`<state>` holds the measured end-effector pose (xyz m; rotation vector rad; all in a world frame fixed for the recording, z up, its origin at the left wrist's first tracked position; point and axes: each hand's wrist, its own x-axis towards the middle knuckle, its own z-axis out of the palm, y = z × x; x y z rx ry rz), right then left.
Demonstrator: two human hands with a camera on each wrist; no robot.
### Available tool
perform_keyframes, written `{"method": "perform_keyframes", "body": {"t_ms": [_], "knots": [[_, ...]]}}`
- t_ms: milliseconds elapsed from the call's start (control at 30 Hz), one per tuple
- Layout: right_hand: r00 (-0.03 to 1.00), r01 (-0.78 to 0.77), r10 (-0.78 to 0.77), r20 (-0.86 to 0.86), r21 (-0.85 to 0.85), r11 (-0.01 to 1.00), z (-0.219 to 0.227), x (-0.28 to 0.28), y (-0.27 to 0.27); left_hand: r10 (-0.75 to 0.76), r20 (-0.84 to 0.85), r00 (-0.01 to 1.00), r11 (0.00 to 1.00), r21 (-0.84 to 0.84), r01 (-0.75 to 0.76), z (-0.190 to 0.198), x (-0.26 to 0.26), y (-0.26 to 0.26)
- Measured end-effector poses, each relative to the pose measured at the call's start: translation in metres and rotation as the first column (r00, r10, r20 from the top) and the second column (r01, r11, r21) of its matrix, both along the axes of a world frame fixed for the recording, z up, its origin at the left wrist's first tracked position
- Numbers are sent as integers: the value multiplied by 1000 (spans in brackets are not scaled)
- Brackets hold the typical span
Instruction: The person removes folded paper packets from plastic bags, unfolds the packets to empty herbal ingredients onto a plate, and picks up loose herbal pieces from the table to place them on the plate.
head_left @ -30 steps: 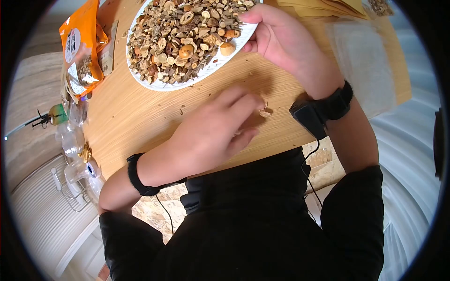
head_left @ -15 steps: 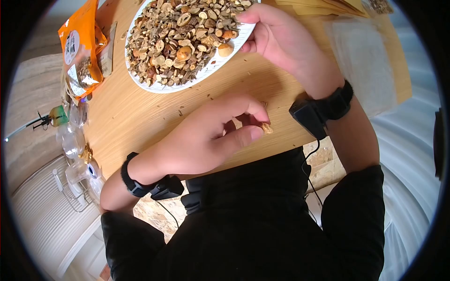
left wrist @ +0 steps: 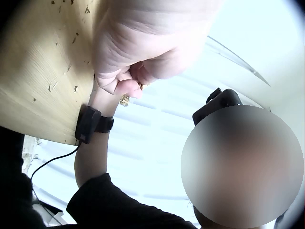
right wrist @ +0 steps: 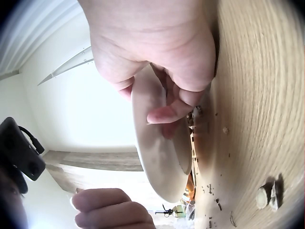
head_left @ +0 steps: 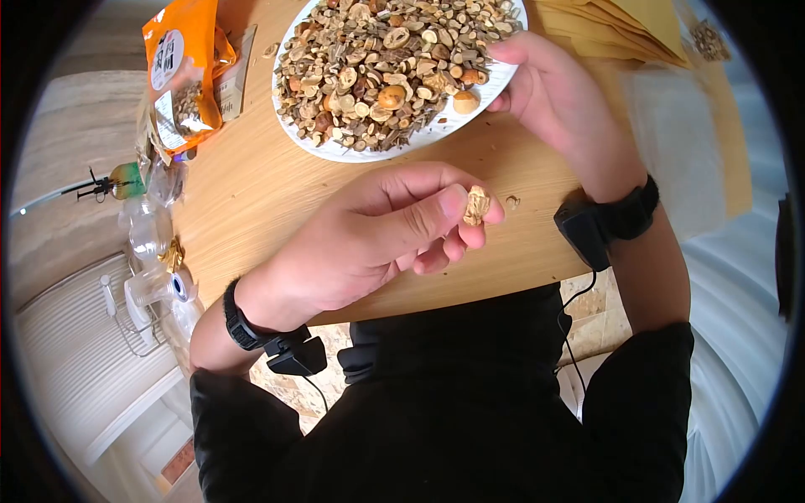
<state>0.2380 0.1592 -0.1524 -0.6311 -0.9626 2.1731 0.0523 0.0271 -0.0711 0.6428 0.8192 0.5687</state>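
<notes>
My left hand (head_left: 369, 230) pinches a small pale tan dried piece (head_left: 476, 206) between thumb and fingers, raised over the table's near part. With thumb on top and fingers below, my right hand (head_left: 558, 105) grips the right rim of a white plate (head_left: 335, 152). Heaped on the plate are mixed dried slices, twigs and a few round brown pieces (head_left: 391, 97). From beneath, the right wrist view shows the plate's underside (right wrist: 150, 143), tilted, with fingers against it. In the left wrist view the left hand (left wrist: 143, 47) hides most of the pinched piece.
An orange packet (head_left: 180, 75) lies at the table's left, with clear plastic containers (head_left: 149, 230) below it. Brown envelopes (head_left: 620, 29) and a clear plastic sheet (head_left: 675, 151) are at the right. Small crumbs (head_left: 513, 202) are scattered on the wooden table (head_left: 243, 197).
The left hand has picked the small piece off the table, lifted it and turned so the thumb faces up. The right hand still holds the plate; the head view has shifted slightly.
</notes>
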Motion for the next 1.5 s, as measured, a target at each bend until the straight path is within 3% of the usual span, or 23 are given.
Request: {"method": "perform_keyframes", "body": {"t_ms": [67, 133, 267, 433, 567, 600, 633, 667, 733, 800, 867, 933, 1067, 1100, 1133, 1167, 1200, 1267, 1300, 1367, 1500], "knots": [[999, -48, 48, -11, 13, 999, -1, 0, 1, 12, -24, 1000, 1000, 6, -12, 1, -1, 1], [999, 45, -44, 17, -29, 999, 3, -4, -4, 69, -36, 997, 996, 57, -67, 0, -2, 1], [999, 35, -34, 18, -34, 999, 3, -4, -3, 98, -54, 994, 993, 74, -94, 0, -2, 1], [999, 40, -39, 17, -22, 999, 6, -4, -5, 91, 12, 996, 996, -11, -91, 4, -1, 2], [999, 47, -45, 22, -51, 998, 6, -5, -5, 93, 66, 993, 995, 22, -95, 6, -8, 3], [999, 50, -50, 3, -73, 996, 6, -6, -5, 143, -139, 980, 939, 331, -90, 7, -8, 3], [998, 53, -55, -17, -96, 994, 4, -6, -5, 247, -313, 917, 800, 600, -11, 7, -9, 3], [998, 49, -52, -22, -94, 994, 1, -6, -3, 251, -318, 914, 798, 602, -10, 9, -11, 6], [999, 35, -36, -22, -51, 998, -5, -4, 0, 515, -509, 690, 603, 787, 131, 15, -17, 16], [999, 35, -36, -22, -43, 998, -3, -5, -2, 566, -496, 659, 626, 779, 48, 21, -22, 25], [999, 36, -37, -20, -33, 999, -2, -5, -2, 607, -473, 639, 580, 813, 51, 17, -30, 38], [998, 38, -40, -39, -40, 998, -4, -6, -1, 702, -583, 410, 465, 810, 357, 16, -35, 46], [999, 28, -29, -27, -47, 998, -5, -4, -2, 663, -534, 525, 472, 842, 261, 16, -23, 36], [999, 44, -45, -20, -53, 998, -1, -5, -5, 619, -538, 572, 453, 840, 300, 16, -11, 26], [998, 56, -57, -12, -56, 997, 4, -5, -6, 498, -556, 666, 334, 831, 444, 15, -5, 21], [999, 41, -38, 37, -90, 995, 7, -3, -6, 318, -582, 748, 433, 791, 432, 13, 7, 13], [998, 43, -39, 46, -92, 995, 5, -1, -5, 215, -650, 729, 400, 739, 542, 8, 15, 9], [997, -29, 29, -73, 4, 1000, 0, 2, 1, 232, -719, 655, 497, 666, 556, -10, 31, 1], [998, -6, 6, -68, -6, 1000, -3, 1, 1, 228, -716, 660, 496, 669, 554, -15, 36, 1], [997, 0, -1, -76, -20, 1000, -2, 2, 1, 280, -833, 478, 494, 552, 672, -24, 43, 6], [997, -14, 12, -81, -26, 1000, -7, 5, 4, 279, -821, 499, 458, 570, 682, -38, 52, 13]]}}
